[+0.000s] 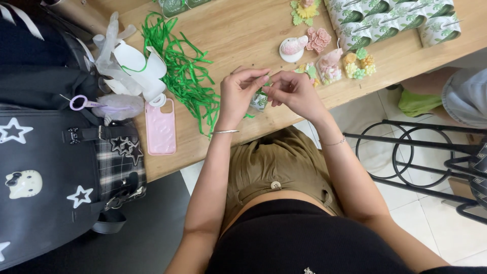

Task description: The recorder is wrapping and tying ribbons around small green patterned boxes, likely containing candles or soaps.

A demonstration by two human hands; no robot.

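Observation:
My left hand point(242, 90) and my right hand point(293, 91) meet over the front edge of a wooden table point(238, 30). Their fingertips pinch together around a small green-and-white wrapped packet point(259, 99), which is mostly hidden between the hands. A thin strip of green ribbon shows at the fingertips. A heap of green ribbon strips point(185, 71) lies just left of my left hand.
A pink phone point(160, 127), white ribbon rolls point(137, 68) and small scissors point(81, 103) lie at the left. A black bag with stars point(48, 172) fills the left edge. Pastel flower-shaped pieces point(335, 61) and leaf-print wrapped packs point(390, 20) sit behind. A black metal stool point(416, 157) stands at right, by another person's knee point(461, 96).

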